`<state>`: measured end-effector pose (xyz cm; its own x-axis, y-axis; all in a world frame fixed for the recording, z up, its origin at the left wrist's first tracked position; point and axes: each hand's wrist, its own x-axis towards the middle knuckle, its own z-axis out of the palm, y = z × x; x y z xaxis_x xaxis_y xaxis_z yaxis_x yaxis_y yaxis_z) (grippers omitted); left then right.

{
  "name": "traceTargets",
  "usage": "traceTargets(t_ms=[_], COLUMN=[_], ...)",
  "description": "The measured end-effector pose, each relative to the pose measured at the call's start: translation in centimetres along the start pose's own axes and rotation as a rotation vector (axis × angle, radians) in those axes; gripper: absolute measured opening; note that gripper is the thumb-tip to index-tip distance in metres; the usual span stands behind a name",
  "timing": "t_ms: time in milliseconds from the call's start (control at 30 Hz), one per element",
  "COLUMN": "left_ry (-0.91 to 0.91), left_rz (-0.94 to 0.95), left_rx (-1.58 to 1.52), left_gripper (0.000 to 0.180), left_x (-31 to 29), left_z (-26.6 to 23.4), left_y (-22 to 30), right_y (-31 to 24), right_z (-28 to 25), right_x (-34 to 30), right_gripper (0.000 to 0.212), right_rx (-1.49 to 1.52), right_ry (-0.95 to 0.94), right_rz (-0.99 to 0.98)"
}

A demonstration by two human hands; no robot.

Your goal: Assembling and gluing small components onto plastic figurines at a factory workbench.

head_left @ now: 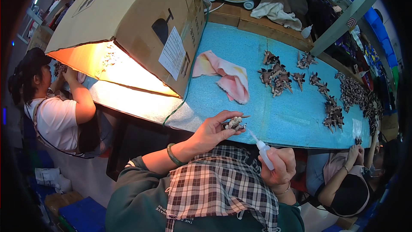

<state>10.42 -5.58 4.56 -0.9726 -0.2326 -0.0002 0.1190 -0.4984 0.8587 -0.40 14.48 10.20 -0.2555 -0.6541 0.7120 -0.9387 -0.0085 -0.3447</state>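
Between the thumb and fingers of my left hand (214, 128) is a small brown and cream figurine (234, 124), held just over the table's front edge. My fingers cover part of it. My right hand (280, 166) is wrapped round a white squeeze bottle (265, 155) with a long thin nozzle. The nozzle's tip points up and left, close to the figurine; whether they touch I cannot tell. Similar brown figurines (277, 76) lie in a loose cluster farther back on the blue table (253, 122).
A large cardboard box (150, 13), lit inside, stands at the left. Near it lies a pink cloth (229, 77). More figurines (332, 112) and a pile of small parts (354, 90) are at the right. A fan (234, 0) stands behind. Co-workers sit at the left (60, 116) and right (343, 184).
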Motion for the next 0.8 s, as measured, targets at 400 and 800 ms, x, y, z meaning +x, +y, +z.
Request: traceTargets(t_ms=[400,800], left_ry=[0.012,0.021], left_rz=[-0.020,-0.069], left_rx=[-0.001,-0.043], left_gripper=[0.046,0.046], left_x=[-0.28,-0.27], left_z=[0.19,0.56], left_y=[0.25,0.55], right_y=[-0.27,-0.18], right_z=[-0.14,-0.18], right_x=[-0.08,-0.32], right_gripper=[0.034,0.033], right_rx=[-0.009,-0.003], right_ry=[0.010,0.018], right_rz=[-0.002,0.022])
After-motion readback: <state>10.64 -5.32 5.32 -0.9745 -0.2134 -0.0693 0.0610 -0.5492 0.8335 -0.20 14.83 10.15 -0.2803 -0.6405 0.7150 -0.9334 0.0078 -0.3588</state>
